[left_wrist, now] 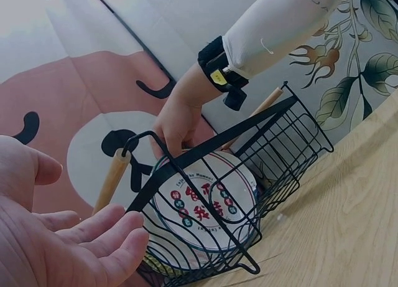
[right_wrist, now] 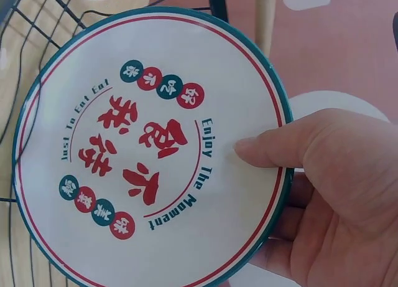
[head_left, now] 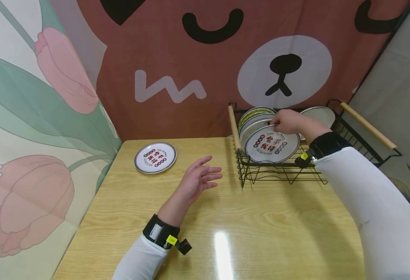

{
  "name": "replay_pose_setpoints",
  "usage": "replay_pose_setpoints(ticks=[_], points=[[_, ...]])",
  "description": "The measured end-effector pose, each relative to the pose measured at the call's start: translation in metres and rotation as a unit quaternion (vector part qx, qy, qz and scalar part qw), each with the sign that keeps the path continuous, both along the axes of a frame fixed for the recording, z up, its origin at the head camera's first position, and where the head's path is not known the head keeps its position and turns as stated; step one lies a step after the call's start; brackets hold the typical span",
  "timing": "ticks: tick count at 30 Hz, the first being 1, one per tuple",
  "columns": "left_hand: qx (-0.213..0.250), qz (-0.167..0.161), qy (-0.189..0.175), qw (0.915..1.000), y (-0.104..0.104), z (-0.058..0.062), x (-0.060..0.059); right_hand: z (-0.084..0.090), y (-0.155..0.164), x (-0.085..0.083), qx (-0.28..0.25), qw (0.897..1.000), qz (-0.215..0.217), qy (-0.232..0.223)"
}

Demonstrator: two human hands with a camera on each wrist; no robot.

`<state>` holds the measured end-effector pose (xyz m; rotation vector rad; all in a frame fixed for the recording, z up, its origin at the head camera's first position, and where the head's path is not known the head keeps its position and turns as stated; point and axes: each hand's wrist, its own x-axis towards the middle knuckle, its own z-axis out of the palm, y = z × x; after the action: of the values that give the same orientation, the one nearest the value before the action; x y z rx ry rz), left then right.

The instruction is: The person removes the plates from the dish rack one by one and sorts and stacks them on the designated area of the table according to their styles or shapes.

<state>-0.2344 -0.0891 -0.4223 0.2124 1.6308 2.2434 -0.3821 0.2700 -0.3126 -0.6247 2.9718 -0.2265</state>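
Plate [head_left: 155,157] number 1 lies flat at the worktop's [head_left: 205,233] far left. Left hand [head_left: 198,181] hovers mid-worktop, fingers apart, holding nothing. Right hand [head_left: 290,121] pinches the front plate [head_left: 271,147], thumb on its face, upright in the wire rack [head_left: 278,171], other plates [head_left: 255,116] behind.

Left hand [head_left: 198,179] open, fingers spread and relaxed, palm turned inward. Right hand [head_left: 290,121] stretched forward, thumb and fingers pinching.

White sleeves [head_left: 365,194], black wrist straps [head_left: 161,233] with yellow tags [head_left: 171,240].
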Motion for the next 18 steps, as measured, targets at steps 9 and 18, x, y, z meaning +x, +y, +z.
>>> replay_pose_setpoints(ticks=[9, 18], points=[[0.002, 0.002, 0.001, 1.0, 0.001, 0.001, 0.0, 0.023, -0.001, 0.0, 0.004, 1.0, 0.008, -0.01], [0.006, -0.001, 0.001, 1.0, 0.001, 0.002, -0.002, 0.044, 0.004, 0.001, -0.004, 0.999, -0.002, -0.033]])
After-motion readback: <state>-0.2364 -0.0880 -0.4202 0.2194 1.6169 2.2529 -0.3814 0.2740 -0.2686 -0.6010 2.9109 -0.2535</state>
